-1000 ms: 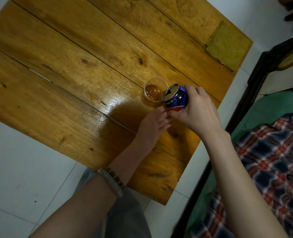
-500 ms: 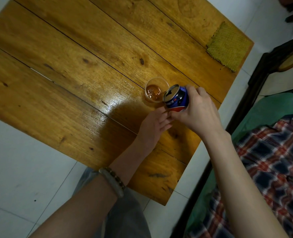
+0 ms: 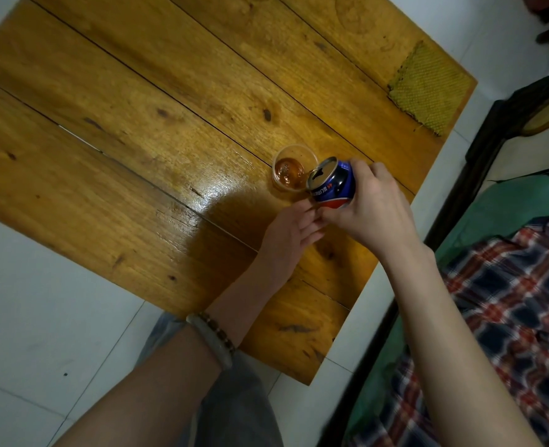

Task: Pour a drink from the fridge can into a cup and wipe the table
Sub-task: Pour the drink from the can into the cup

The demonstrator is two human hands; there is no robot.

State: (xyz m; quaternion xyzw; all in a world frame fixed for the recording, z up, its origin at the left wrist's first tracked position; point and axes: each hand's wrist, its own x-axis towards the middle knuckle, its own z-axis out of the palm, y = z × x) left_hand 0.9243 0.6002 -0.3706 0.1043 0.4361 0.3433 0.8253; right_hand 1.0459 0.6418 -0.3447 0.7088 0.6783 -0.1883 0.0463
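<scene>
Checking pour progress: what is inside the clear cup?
Amber, bubbly drink sits low in the cup; the tilted can in the right hand covers part of its rim.

The can [image 3: 334, 185] covers the cup's [image 3: 294, 152] right rim. Its base, right of the cup, is buried in the right hand [image 3: 376, 211]. The left hand's [image 3: 287, 243] fingertips vanish beneath the can, nearer than the cup. The can's lettering is too small to read.
</scene>
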